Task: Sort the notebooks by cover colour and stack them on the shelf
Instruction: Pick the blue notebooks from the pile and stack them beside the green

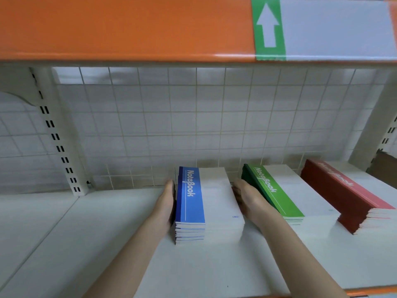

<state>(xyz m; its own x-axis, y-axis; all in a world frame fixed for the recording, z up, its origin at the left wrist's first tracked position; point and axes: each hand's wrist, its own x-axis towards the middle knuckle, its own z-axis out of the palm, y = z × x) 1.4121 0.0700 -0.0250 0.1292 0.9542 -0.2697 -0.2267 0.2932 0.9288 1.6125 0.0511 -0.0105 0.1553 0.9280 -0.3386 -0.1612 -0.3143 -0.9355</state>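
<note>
Three stacks of notebooks lie on the white shelf (64, 233). The blue stack (193, 203) is in the middle, the green stack (279, 194) to its right, and the red stack (343, 194) at the far right. My left hand (167, 201) presses flat against the blue stack's left side, fingers straight. On the stack's right side my right hand (249, 201) lies flat, in the gap before the green stack.
A white wire grid (193, 125) backs the shelf. An orange shelf edge (129, 29) with a green arrow label (268, 29) hangs overhead. A slotted white upright (55, 136) stands at the left, and a brown cardboard piece (384, 168) sits at the far right.
</note>
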